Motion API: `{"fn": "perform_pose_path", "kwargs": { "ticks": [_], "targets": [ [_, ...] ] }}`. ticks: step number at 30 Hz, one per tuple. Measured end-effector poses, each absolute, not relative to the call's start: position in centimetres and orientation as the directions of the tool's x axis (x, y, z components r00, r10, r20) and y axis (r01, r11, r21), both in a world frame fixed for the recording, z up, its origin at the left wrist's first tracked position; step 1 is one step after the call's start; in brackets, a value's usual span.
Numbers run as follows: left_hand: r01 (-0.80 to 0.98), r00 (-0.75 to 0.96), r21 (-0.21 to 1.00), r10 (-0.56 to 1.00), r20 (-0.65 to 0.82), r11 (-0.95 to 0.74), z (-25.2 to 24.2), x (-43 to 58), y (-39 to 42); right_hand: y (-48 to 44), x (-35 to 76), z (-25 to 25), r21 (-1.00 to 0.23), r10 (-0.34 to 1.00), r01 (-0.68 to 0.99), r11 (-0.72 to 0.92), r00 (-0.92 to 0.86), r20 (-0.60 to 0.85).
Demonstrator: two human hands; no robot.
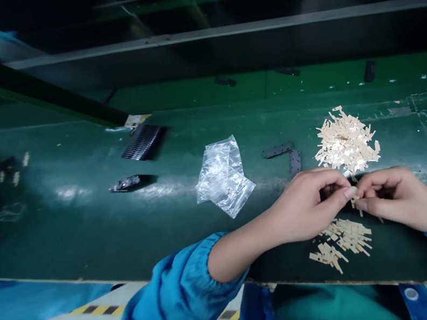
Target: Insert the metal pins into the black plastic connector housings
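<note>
My left hand [307, 207] and my right hand [409, 201] meet over the near right part of the table, fingertips almost touching. Between their pinched fingers is a small cream-coloured flat piece [355, 202], partly covered by the fingertips. Just beyond the hands rises a large heap of similar cream pieces [344, 141]. A smaller, flatter pile of cream pieces [347, 237] lies nearer the table edge, partly below my left hand. Two black strips with small holes [278, 149] rest beyond my left hand.
Clear plastic bags [222, 177] lie mid-table on the green surface [86, 233]. Left of them are a row of black ribbed parts [143, 142] and a black part [129, 183]. Dark pieces [369, 71] sit along the back. A green slanted post [42, 90] stands at left.
</note>
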State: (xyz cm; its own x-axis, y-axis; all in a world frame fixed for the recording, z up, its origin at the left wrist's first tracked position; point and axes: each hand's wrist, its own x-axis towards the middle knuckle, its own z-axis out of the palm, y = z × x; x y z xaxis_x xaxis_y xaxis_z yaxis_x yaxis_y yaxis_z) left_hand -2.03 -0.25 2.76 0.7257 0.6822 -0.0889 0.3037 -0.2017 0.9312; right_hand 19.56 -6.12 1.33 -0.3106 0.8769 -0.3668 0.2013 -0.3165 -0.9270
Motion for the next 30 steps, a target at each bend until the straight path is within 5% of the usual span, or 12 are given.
{"fn": "perform_pose_path", "kwargs": {
  "ticks": [8,14,23,30],
  "targets": [
    [0.318,0.603,0.913,0.797,0.013,-0.255,2.0,-0.7,0.4,-6.3,20.0,1.1,-0.948,0.967,0.277,-0.155,-0.154,-0.203],
    [0.299,0.748,0.754,0.634,0.195,-0.585,1.5,-0.7,-0.1,-6.3,20.0,1.1,-0.911,0.994,0.411,-0.037,-0.081,-0.077],
    [0.424,0.774,0.458,0.576,0.264,-0.781,0.9,-1.2,-0.4,-6.3,19.9,1.0,-0.834,0.992,0.549,0.065,-0.128,-0.008],
    [0.498,0.767,0.36,0.594,0.242,-0.789,0.8,-1.0,-0.1,-6.2,19.9,0.8,-0.865,0.99,0.501,0.023,-0.133,-0.051]
  ]
}}
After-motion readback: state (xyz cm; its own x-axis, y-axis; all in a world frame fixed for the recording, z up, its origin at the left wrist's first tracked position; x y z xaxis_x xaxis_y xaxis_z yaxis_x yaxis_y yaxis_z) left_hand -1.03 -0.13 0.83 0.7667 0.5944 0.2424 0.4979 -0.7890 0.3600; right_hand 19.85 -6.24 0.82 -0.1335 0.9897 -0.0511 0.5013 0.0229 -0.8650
